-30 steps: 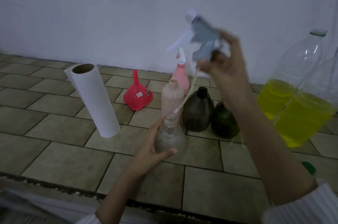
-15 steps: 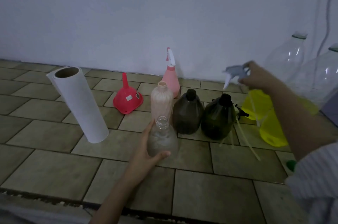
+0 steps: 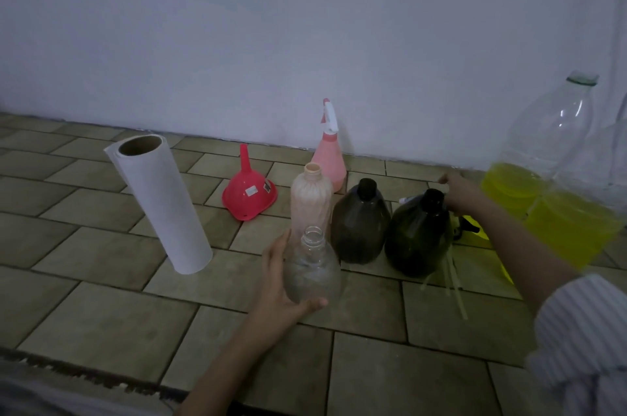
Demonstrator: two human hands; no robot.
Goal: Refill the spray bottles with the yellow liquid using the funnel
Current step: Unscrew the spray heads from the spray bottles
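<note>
- The left hand (image 3: 281,283) grasps a clear bottle (image 3: 314,271) low on its body, thumb across the front and fingers behind; the bottle stands upright on the tiled floor (image 3: 101,307) with its neck uncapped.
- The right hand (image 3: 458,191) reaches to the far side of the dark green bottle (image 3: 419,235), low near the floor; a small pale piece shows just left of it, but whether the fingers hold anything cannot be told.
- Thin pale tubes (image 3: 453,276) lie on the floor at the right foot of the dark green bottle, and a black spray part (image 3: 466,229) shows behind the forearm.
- A dark brown bottle (image 3: 359,222) stands just left of the green one, both uncapped; a pale pink ribbed bottle (image 3: 310,201) stands left of that, directly behind the clear bottle, its neck also uncapped.
- A pink spray bottle (image 3: 329,157) with its white trigger head fitted stands further back, near the wall (image 3: 305,25).
- The red funnel (image 3: 249,191) rests mouth down on the floor, spout up, left of the pale pink bottle.
- A white paper roll (image 3: 159,201) stands on end at the left, well apart from the bottles.
- Two large clear bottles of yellow liquid (image 3: 543,208) stand at the right edge, overlapping; the rear one's neck is uncapped.
</note>
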